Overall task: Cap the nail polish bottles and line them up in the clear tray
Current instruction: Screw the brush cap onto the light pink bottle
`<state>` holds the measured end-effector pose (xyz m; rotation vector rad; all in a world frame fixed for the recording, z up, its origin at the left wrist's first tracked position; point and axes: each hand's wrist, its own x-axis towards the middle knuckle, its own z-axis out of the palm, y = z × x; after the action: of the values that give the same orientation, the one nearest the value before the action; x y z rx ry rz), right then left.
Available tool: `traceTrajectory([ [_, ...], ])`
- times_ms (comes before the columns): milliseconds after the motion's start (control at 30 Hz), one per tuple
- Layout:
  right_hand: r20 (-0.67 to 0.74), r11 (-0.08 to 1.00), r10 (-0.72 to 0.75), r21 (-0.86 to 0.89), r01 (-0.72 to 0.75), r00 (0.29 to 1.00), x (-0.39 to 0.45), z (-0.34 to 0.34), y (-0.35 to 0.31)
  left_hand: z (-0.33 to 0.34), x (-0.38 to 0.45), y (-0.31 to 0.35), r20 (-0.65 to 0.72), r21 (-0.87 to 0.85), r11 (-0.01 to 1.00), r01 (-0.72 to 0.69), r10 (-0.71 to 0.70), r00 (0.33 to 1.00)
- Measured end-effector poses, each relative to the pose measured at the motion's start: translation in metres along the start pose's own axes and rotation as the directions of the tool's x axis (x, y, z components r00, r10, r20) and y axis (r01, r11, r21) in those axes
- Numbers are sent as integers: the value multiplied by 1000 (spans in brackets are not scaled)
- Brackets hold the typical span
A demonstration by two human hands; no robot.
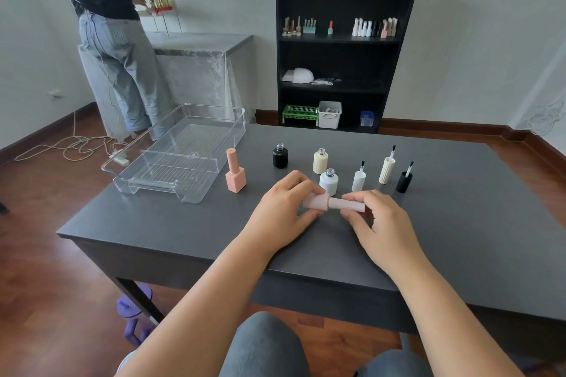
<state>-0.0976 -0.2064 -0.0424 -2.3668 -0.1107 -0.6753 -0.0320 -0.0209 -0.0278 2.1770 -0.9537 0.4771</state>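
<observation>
Holding a pale pink nail polish bottle (318,202) sideways between both hands, left hand (283,208) pinching its body, right hand (378,220) pinching its long pink cap (347,204).

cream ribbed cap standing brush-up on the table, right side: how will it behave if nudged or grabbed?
The cream ribbed cap is tall and narrow, standing on its end with the brush sticking up, so it probably tips easily. Once down, its round body would likely roll on the smooth table. The ribs should help grip; it looks hollow, probably light.
</observation>
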Motion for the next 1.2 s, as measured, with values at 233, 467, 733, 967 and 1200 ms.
traceTrajectory([
  [233,31,998,36,46,-37,999,0,1,2,1,0,-1,53,68,996,-57,54,997],
  [467,-46,992,36,122,-30,998,1,3,0,3,-2,-7,-14,16,999,34,-33,999],
  [733,-96,897,418,201,-394,903,15,0,16,-10,-18,-26,-221,-46,865,499,-496,840],
  [967,-46,864,494,136,-484,868,35,4,24,-30,-32,-43,-317,17,751,660,-622,716],
  [1200,-76,861,507,89,-500,859,56,12,30,-31,-25,-49,-357,60,716,695,-635,685],
])
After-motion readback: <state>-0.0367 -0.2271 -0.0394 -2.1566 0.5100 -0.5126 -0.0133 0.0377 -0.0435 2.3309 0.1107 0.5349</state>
